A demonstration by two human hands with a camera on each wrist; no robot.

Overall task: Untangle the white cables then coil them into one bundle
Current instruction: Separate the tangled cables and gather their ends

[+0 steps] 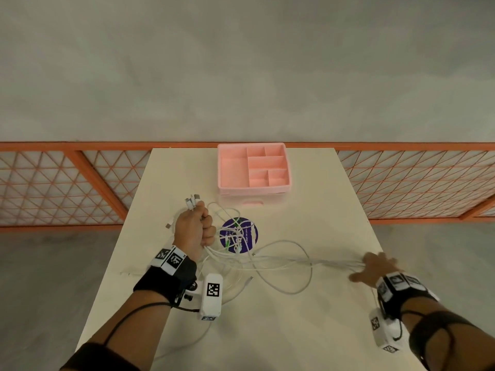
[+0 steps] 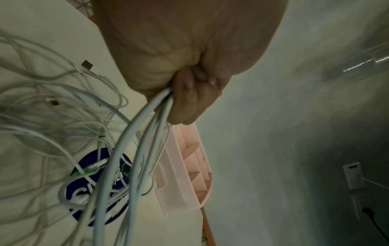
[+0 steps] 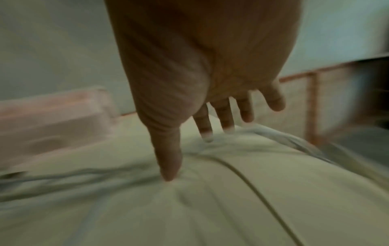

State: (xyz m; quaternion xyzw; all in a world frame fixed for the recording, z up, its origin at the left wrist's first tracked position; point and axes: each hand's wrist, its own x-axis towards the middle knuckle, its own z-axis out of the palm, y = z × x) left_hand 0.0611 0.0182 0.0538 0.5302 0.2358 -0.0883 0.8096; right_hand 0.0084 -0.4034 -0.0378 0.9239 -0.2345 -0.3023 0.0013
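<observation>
Several white cables (image 1: 281,263) lie tangled across the middle of the cream table (image 1: 308,330). My left hand (image 1: 194,228) is a fist that grips a bunch of them, with their plug ends (image 1: 192,200) sticking out above it. In the left wrist view the gripped cables (image 2: 134,133) run down out of the left hand (image 2: 189,93) towards the loose tangle (image 2: 52,103). My right hand (image 1: 375,267) is at the table's right edge with fingers spread and straight. Stretched strands run under its fingertips (image 3: 207,133) in the blurred right wrist view.
A pink divided organiser tray (image 1: 233,167) stands at the back of the table. A round purple sticker (image 1: 250,231) lies under the cables left of centre. An orange mesh fence (image 1: 67,183) runs behind the table. The table's right edge is beside my right hand.
</observation>
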